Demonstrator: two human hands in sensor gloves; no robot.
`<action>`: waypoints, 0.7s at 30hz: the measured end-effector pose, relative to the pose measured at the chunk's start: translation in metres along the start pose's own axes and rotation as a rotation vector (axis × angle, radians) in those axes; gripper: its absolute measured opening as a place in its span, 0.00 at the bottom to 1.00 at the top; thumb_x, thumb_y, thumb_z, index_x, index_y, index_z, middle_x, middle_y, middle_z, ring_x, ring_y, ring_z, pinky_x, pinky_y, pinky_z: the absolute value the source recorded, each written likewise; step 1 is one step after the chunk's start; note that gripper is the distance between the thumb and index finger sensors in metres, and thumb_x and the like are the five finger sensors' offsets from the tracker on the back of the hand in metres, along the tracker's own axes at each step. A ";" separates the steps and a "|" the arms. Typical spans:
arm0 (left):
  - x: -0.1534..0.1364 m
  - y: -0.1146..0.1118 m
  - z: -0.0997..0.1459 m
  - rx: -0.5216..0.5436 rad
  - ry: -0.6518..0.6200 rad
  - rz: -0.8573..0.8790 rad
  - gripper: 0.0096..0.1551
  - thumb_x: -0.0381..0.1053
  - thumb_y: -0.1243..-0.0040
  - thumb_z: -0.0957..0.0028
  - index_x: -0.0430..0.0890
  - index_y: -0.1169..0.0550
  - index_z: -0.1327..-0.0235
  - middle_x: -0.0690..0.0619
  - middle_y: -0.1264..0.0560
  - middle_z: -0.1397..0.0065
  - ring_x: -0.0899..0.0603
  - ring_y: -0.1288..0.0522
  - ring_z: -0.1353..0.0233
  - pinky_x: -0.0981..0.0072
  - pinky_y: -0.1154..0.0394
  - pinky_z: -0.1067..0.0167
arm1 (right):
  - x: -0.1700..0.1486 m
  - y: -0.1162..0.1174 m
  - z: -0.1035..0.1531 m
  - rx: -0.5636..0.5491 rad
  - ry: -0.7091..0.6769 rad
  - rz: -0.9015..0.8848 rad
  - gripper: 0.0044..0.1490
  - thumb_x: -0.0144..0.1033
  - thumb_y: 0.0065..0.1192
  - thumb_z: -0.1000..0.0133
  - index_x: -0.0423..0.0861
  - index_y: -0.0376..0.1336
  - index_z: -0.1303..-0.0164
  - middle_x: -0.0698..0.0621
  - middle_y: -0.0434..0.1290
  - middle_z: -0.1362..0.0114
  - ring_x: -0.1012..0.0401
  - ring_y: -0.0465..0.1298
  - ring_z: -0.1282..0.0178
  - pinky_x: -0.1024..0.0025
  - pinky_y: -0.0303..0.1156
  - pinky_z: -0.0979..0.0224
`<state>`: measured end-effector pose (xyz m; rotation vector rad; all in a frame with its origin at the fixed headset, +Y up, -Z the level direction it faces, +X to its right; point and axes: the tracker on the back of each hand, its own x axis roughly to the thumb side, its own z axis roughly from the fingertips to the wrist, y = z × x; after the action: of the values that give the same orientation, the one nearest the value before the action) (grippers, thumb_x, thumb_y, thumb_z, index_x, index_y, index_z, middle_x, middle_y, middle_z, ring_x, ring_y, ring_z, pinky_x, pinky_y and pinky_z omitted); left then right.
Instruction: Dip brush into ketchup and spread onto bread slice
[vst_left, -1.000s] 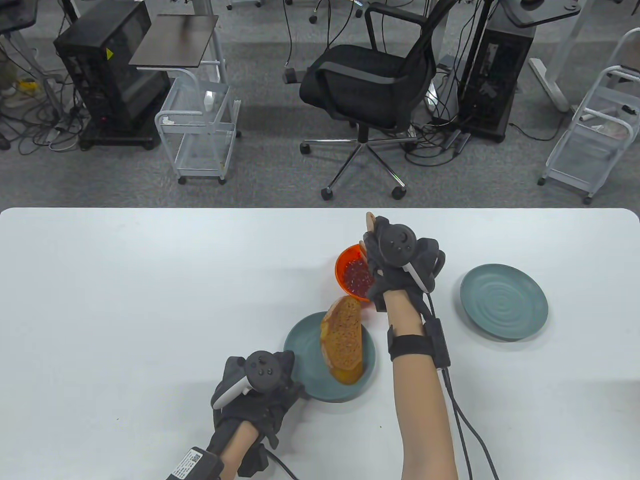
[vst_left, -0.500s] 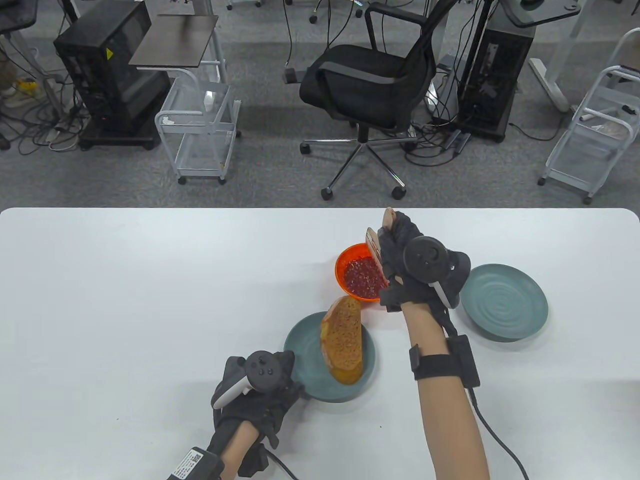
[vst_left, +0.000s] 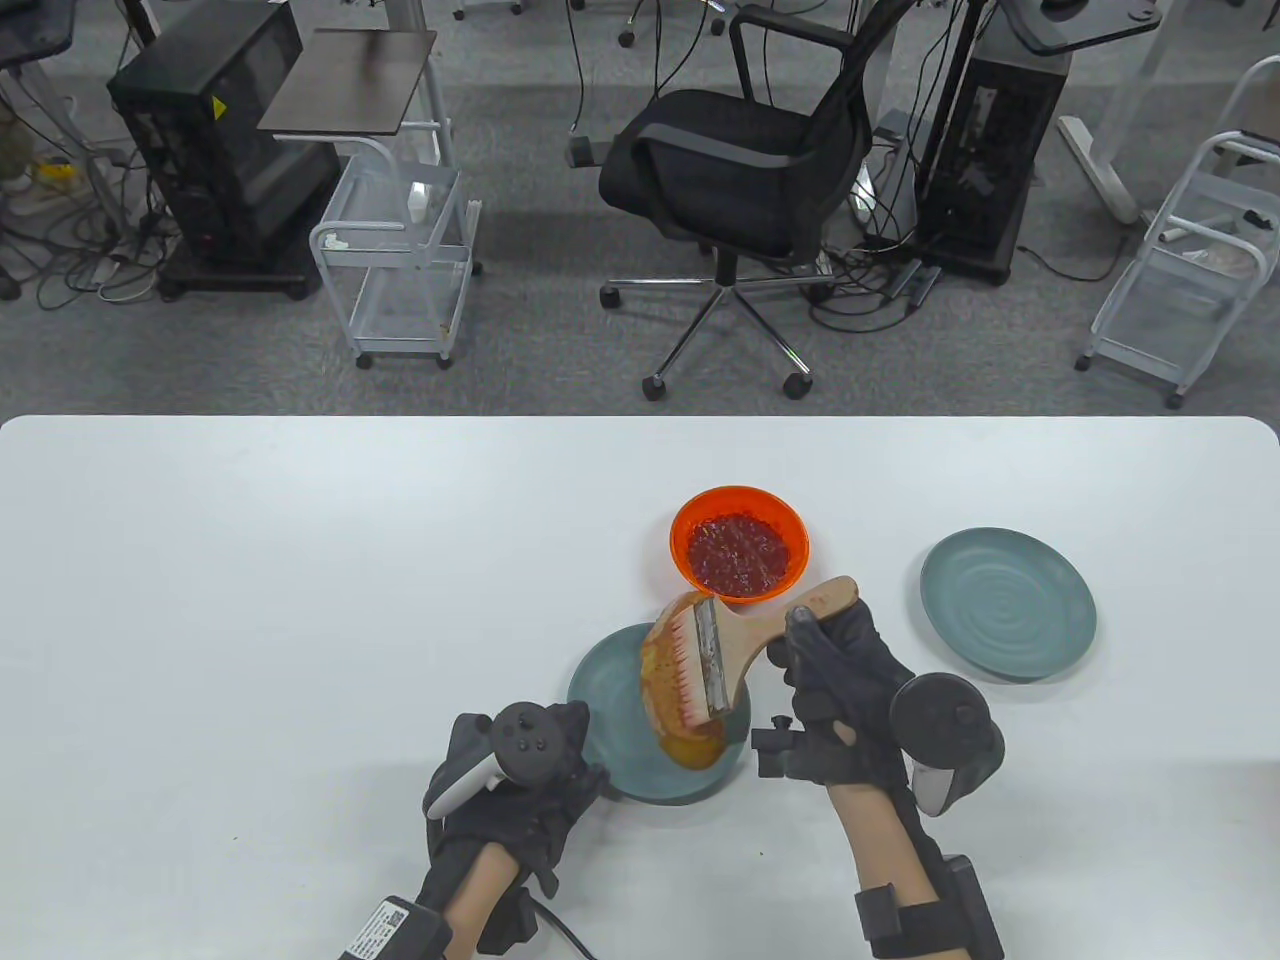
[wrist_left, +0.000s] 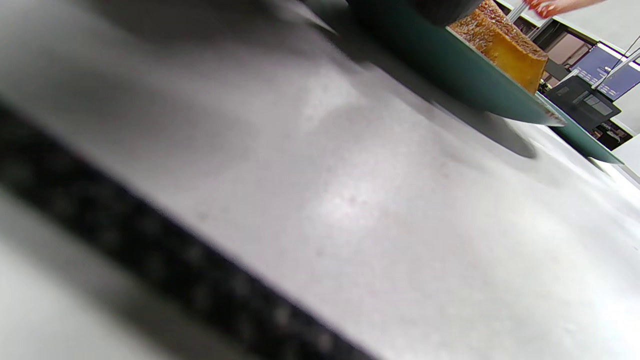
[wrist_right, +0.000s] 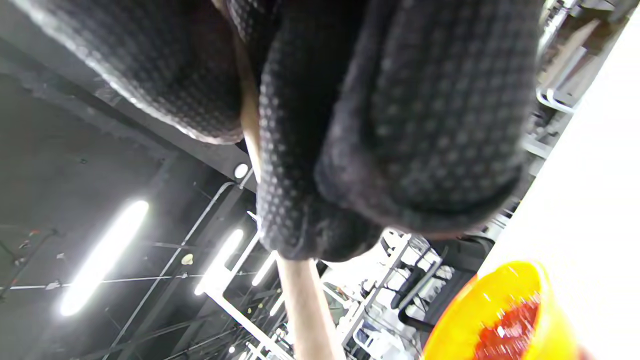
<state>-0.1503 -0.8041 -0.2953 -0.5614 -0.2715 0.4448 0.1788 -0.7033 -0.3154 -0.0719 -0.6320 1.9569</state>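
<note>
My right hand (vst_left: 825, 665) grips the wooden handle of a flat brush (vst_left: 745, 645). Its red-tipped bristles (vst_left: 685, 670) lie over the bread slice (vst_left: 690, 745) on the near teal plate (vst_left: 605, 700). Whether the bristles touch the bread is unclear. The orange bowl of ketchup (vst_left: 740, 545) stands just behind the plate. My left hand (vst_left: 525, 775) rests at the plate's near left rim; its fingers are hidden under the tracker. The left wrist view shows the bread (wrist_left: 505, 45) on the plate (wrist_left: 450, 65). The right wrist view shows gloved fingers (wrist_right: 380, 125) around the handle (wrist_right: 307, 310) and the bowl (wrist_right: 505, 315).
A second teal plate (vst_left: 1008, 604) sits to the right, with nothing on it. The white table (vst_left: 250, 600) stretches wide to the left. An office chair (vst_left: 740, 170) and carts stand on the floor beyond the far edge.
My right hand lifted the brush out of the ketchup bowl and swung it back toward me, turning the bristles down over the bread. The left hand stayed still.
</note>
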 end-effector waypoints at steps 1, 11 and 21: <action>0.000 0.000 0.000 0.001 0.000 0.000 0.40 0.59 0.62 0.28 0.47 0.63 0.17 0.43 0.61 0.14 0.34 0.68 0.18 0.38 0.65 0.30 | -0.002 0.003 0.003 -0.001 0.009 -0.002 0.26 0.39 0.74 0.44 0.34 0.68 0.45 0.34 0.80 0.53 0.54 0.92 0.69 0.68 0.90 0.69; 0.000 0.000 0.000 0.001 0.001 0.001 0.40 0.60 0.62 0.28 0.48 0.63 0.17 0.44 0.61 0.14 0.34 0.68 0.18 0.38 0.65 0.30 | 0.003 -0.003 0.006 -0.045 -0.129 0.181 0.27 0.41 0.74 0.45 0.35 0.68 0.46 0.36 0.81 0.53 0.56 0.91 0.69 0.69 0.89 0.69; 0.000 0.000 0.000 0.003 0.002 -0.001 0.40 0.60 0.62 0.28 0.48 0.63 0.17 0.44 0.61 0.14 0.34 0.68 0.18 0.38 0.65 0.30 | -0.009 0.015 0.014 -0.046 0.056 -0.057 0.26 0.38 0.73 0.43 0.35 0.67 0.44 0.34 0.79 0.51 0.54 0.91 0.67 0.67 0.90 0.67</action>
<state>-0.1505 -0.8044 -0.2950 -0.5586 -0.2691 0.4433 0.1659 -0.7215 -0.3124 -0.1351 -0.6359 1.8797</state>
